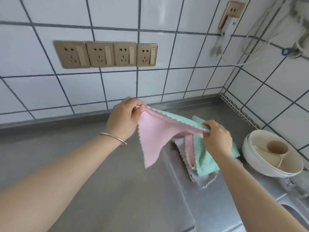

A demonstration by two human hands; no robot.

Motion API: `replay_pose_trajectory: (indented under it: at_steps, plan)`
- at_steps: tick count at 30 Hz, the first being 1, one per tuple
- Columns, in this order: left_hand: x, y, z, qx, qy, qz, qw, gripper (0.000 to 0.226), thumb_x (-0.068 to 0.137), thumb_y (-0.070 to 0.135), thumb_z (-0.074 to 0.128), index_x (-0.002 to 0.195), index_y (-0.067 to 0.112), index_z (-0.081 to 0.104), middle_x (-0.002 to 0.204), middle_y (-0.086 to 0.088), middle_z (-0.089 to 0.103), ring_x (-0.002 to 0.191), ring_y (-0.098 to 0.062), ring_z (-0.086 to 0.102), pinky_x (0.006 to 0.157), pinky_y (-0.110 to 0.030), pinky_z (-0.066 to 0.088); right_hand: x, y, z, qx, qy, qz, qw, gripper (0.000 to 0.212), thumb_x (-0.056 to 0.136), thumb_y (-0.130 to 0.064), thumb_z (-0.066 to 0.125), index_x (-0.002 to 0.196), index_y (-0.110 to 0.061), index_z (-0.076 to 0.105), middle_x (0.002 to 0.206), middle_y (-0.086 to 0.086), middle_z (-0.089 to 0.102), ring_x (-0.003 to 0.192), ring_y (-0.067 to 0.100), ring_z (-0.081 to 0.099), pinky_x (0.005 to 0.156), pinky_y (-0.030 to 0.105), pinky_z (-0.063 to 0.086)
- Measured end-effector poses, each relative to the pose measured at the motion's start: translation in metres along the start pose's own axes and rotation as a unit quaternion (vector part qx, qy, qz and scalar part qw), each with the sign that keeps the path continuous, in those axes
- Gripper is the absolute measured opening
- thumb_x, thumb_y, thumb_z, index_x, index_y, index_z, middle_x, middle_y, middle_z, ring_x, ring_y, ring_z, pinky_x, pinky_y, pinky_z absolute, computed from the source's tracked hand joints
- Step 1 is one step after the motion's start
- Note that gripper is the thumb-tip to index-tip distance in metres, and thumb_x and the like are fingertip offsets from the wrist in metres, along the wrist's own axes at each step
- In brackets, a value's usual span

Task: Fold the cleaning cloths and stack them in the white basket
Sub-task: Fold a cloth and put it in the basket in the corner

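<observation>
Overhead, scallop-edged pink cloth (155,131), taut.

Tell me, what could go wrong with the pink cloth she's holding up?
The pink cloth is pinched only at two corners by the left hand and right hand, so it could slip and fold crooked. Its hanging corner dangles beside the cloth pile and might drag it out of place. The bowl sits close to the right elbow and could get bumped.

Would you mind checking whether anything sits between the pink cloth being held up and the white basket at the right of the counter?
Nothing visible blocks it. The pink cloth hangs between the left hand and right hand, above the pile of cloths. The white basket stands just right of the pile, already holding a cup.
</observation>
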State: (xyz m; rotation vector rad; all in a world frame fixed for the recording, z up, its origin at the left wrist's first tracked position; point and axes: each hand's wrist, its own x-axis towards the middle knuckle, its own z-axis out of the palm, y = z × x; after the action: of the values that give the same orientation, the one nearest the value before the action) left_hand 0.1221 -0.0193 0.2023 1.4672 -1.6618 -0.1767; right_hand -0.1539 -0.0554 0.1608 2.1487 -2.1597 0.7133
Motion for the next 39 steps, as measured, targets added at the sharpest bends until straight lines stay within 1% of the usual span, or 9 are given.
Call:
replay_pose_trajectory:
  at_steps: [5, 9, 14, 17, 22, 28, 34, 36, 39]
  plan:
    - [0.002, -0.052, -0.099, 0.071, 0.024, -0.087, 0.993, 0.013, 0.088, 0.016, 0.059, 0.095, 0.011, 0.069, 0.096, -0.005, 0.067, 0.087, -0.022, 0.061, 0.076, -0.020, 0.037, 0.012, -0.062, -0.021, 0.146, -0.082, 0.003, 0.986, 0.007, 0.086, -0.013, 0.058, 0.081, -0.016, 0.060, 0.071, 0.008, 0.059, 0.074, 0.029, 0.055, 0.060, 0.031, 0.038]
    - [-0.013, -0.092, -0.172, 0.097, 0.048, -0.148, 0.983, 0.010, 0.086, 0.022, 0.062, 0.090, 0.017, 0.069, 0.084, 0.000, 0.065, 0.077, -0.016, 0.058, 0.074, -0.022, 0.040, 0.007, -0.141, -0.015, 0.187, -0.109, -0.017, 0.976, 0.017, 0.085, -0.015, 0.059, 0.069, -0.015, 0.053, 0.062, 0.003, 0.052, 0.070, 0.026, 0.049, 0.060, 0.031, 0.035]
    - [-0.037, -0.114, -0.239, 0.083, 0.128, -0.148, 0.977, 0.009, 0.083, 0.018, 0.066, 0.090, 0.015, 0.071, 0.079, 0.000, 0.065, 0.076, -0.016, 0.060, 0.077, -0.022, 0.046, -0.013, -0.203, -0.026, 0.252, -0.074, -0.070, 0.962, 0.016, 0.091, -0.020, 0.056, 0.077, -0.012, 0.054, 0.075, 0.007, 0.053, 0.072, 0.024, 0.045, 0.058, 0.032, 0.025]
    - [-0.075, -0.128, -0.262, 0.079, 0.126, -0.098, 0.984, 0.007, 0.083, 0.014, 0.067, 0.088, 0.013, 0.071, 0.076, 0.021, 0.064, 0.075, 0.007, 0.059, 0.078, -0.007, 0.043, -0.037, -0.217, -0.023, 0.240, -0.001, -0.180, 0.954, 0.029, 0.088, -0.019, 0.054, 0.061, -0.016, 0.045, 0.062, -0.005, 0.041, 0.067, 0.024, 0.041, 0.057, 0.027, 0.019]
    - [-0.164, -0.161, -0.255, 0.105, 0.014, -0.055, 0.993, 0.007, 0.079, 0.035, 0.061, 0.080, 0.030, 0.066, 0.077, 0.031, 0.061, 0.075, 0.004, 0.058, 0.073, -0.015, 0.045, -0.089, -0.196, 0.019, 0.237, -0.012, -0.234, 0.943, 0.011, 0.071, -0.008, 0.065, 0.078, -0.006, 0.074, 0.072, -0.027, 0.047, 0.070, 0.002, 0.043, 0.069, -0.006, 0.030]
    - [-0.276, -0.196, -0.196, 0.237, -0.193, -0.001, 0.952, 0.017, 0.077, 0.035, 0.051, 0.065, 0.029, 0.062, 0.064, 0.017, 0.061, 0.066, -0.003, 0.049, 0.064, -0.018, 0.032, -0.170, -0.147, 0.112, 0.125, -0.231, -0.201, 0.944, 0.041, 0.052, 0.008, 0.079, 0.071, -0.028, 0.072, 0.075, -0.010, 0.061, 0.077, 0.016, 0.062, 0.058, 0.025, 0.046]
    - [-0.346, -0.210, -0.157, 0.236, -0.341, -0.042, 0.909, 0.023, 0.055, 0.050, 0.053, 0.075, 0.040, 0.056, 0.076, 0.023, 0.056, 0.074, 0.002, 0.049, 0.060, -0.013, 0.033, -0.203, -0.115, 0.156, -0.029, -0.410, -0.270, 0.871, 0.059, 0.016, -0.011, 0.081, 0.061, -0.043, 0.060, 0.068, -0.023, 0.056, 0.059, 0.000, 0.058, 0.044, 0.008, 0.039]
    - [-0.340, -0.214, -0.160, 0.224, -0.325, -0.066, 0.916, 0.024, 0.056, 0.050, 0.056, 0.078, 0.040, 0.058, 0.081, 0.023, 0.056, 0.075, 0.002, 0.051, 0.061, -0.011, 0.034, -0.193, -0.125, 0.147, -0.066, -0.406, -0.272, 0.870, 0.050, 0.041, -0.012, 0.081, 0.076, -0.043, 0.063, 0.086, -0.020, 0.062, 0.072, 0.005, 0.063, 0.054, 0.011, 0.041]
    - [-0.298, -0.230, -0.160, 0.191, -0.214, -0.186, 0.940, 0.015, 0.072, 0.042, 0.055, 0.084, 0.037, 0.062, 0.081, 0.018, 0.056, 0.072, -0.007, 0.058, 0.058, -0.007, 0.031, -0.158, -0.156, 0.154, -0.062, -0.389, -0.182, 0.901, 0.037, 0.091, -0.016, 0.045, 0.120, -0.035, 0.055, 0.117, -0.009, 0.059, 0.102, 0.017, 0.059, 0.075, 0.026, 0.044]
